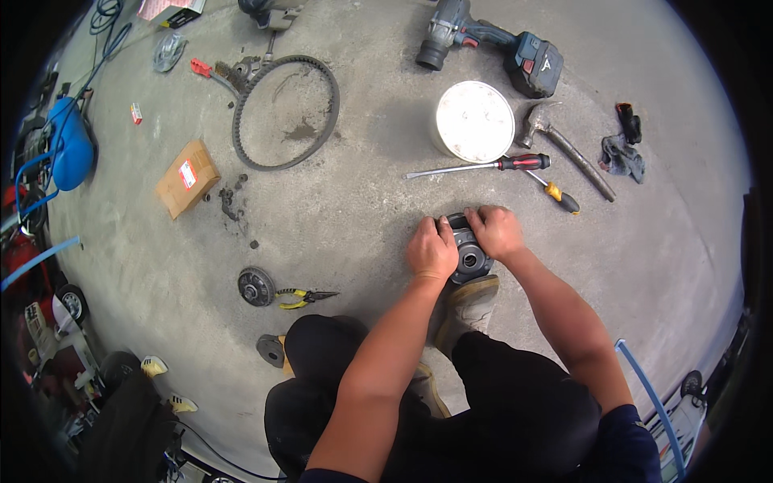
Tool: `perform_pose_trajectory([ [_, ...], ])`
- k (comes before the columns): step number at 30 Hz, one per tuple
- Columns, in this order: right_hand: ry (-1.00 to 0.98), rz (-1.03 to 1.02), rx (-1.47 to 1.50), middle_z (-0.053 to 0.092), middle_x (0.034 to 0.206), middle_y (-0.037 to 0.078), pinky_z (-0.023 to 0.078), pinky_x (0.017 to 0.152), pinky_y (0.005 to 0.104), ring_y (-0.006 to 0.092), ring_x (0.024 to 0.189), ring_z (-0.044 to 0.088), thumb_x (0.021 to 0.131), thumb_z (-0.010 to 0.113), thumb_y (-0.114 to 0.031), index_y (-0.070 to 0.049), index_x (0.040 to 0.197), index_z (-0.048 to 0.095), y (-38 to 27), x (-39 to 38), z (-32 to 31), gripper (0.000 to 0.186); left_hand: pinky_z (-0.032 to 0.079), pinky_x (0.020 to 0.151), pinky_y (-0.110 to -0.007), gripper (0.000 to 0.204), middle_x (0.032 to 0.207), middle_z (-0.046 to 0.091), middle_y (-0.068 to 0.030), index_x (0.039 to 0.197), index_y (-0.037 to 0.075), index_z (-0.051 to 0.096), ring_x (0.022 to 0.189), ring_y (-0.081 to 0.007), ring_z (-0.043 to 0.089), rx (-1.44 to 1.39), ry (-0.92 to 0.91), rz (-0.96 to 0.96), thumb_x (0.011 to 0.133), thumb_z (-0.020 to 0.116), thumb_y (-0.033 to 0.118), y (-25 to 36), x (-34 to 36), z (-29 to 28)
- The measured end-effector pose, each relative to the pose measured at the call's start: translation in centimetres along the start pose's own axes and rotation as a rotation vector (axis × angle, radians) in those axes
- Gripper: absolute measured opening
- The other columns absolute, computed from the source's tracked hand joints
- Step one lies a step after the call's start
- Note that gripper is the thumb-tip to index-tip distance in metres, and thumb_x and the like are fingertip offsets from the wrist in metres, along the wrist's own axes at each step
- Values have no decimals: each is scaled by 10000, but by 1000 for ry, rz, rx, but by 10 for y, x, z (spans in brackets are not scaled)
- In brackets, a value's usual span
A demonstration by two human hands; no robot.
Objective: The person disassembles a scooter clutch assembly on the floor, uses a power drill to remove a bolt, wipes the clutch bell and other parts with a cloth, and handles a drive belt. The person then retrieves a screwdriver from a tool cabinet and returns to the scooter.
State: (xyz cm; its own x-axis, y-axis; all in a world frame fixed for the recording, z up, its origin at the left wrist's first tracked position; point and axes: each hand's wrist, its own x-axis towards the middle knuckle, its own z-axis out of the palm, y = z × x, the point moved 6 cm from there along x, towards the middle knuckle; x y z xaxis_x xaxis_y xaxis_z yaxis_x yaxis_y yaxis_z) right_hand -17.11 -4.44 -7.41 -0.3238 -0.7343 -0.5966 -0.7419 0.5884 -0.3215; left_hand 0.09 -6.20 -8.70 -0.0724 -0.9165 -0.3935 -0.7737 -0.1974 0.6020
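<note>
Both of my hands are on a dark metal part with a round hub [470, 258], low over the concrete floor. My left hand [433, 248] grips its left side, thumb at the top edge. From the upper right, my right hand [496, 232] has its fingers curled over the part. The toe of my grey-brown shoe [473, 299] is up against the lower edge of the part. My fingers hide much of its far edge. Beyond the hands lie a long screwdriver [523, 163] with a red-and-black handle and a yellow-and-black screwdriver [562, 197].
A white bucket [475, 121] stands ahead, a hammer [570, 150] to its right. Farther off lies a cordless impact wrench [491, 40]. Leftward are a toothed belt [335, 113], a cardboard box [188, 179], a round metal part [256, 286] and yellow-handled pliers [306, 298].
</note>
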Motion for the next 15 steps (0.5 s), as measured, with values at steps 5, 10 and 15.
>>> perform_pose_trajectory([
  [5, -101, 94, -39, 756, 1035, 267, 561, 960, 545, 462, 1021, 724, 1039, 486, -536, -60, 1006, 795, -7, 0, -1, 568, 509, 754, -604, 371, 889, 703, -267, 928, 25, 606, 846, -517, 664, 6, -21, 12, 1066, 508, 355, 2, 0, -2],
  [10, -144, 99, -74, 752, 1065, 279, 556, 987, 536, 458, 1054, 722, 1030, 470, -504, -60, 1047, 801, -14, 1, -9, 554, 561, 814, -582, 401, 1018, 733, -273, 998, 3, 656, 932, -494, 707, 161, -233, -95, 1066, 518, 373, 22, 14, -6],
  [15, -94, 101, -46, 751, 1010, 265, 569, 939, 542, 461, 993, 723, 1016, 501, -511, -77, 970, 798, -10, 1, -8, 528, 570, 900, -577, 545, 1042, 752, -273, 1065, -2, 732, 1004, -497, 720, 300, -389, -88, 1084, 437, 455, 45, 21, -5],
])
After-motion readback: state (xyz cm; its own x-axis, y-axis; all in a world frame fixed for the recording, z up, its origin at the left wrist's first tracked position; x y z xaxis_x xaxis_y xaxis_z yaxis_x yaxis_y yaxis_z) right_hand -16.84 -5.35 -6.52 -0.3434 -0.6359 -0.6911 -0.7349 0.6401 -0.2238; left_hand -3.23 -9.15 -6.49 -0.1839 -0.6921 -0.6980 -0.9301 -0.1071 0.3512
